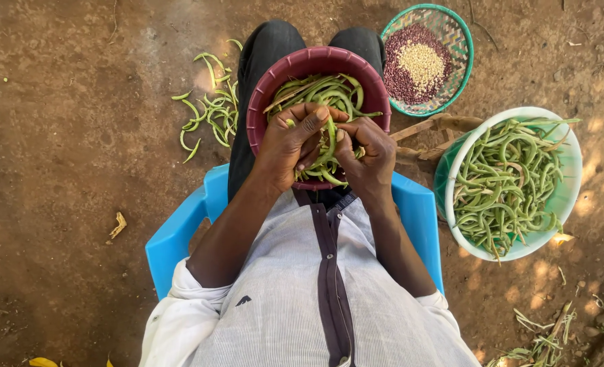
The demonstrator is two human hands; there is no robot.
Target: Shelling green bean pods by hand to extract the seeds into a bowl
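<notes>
1. Left hand (292,144) and right hand (364,151) both pinch one green bean pod (329,146), fingers closed on it, held over the maroon bowl (264,102) on the lap so pieces drop inside.
2. At 3 o'clock, the white basin (574,163) keeps more pods within reach; at 1 o'clock, the green woven basket (462,41) holds shelled beans.

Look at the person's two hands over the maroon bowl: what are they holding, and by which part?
Both the left hand and right hand grip one green bean pod along its middle, above the maroon bowl.

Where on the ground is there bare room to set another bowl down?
Bare dirt lies left of the scattered green pods and blue plastic chair. The right side is crowded: green woven basket and pale green plastic basin sit close together.
</notes>
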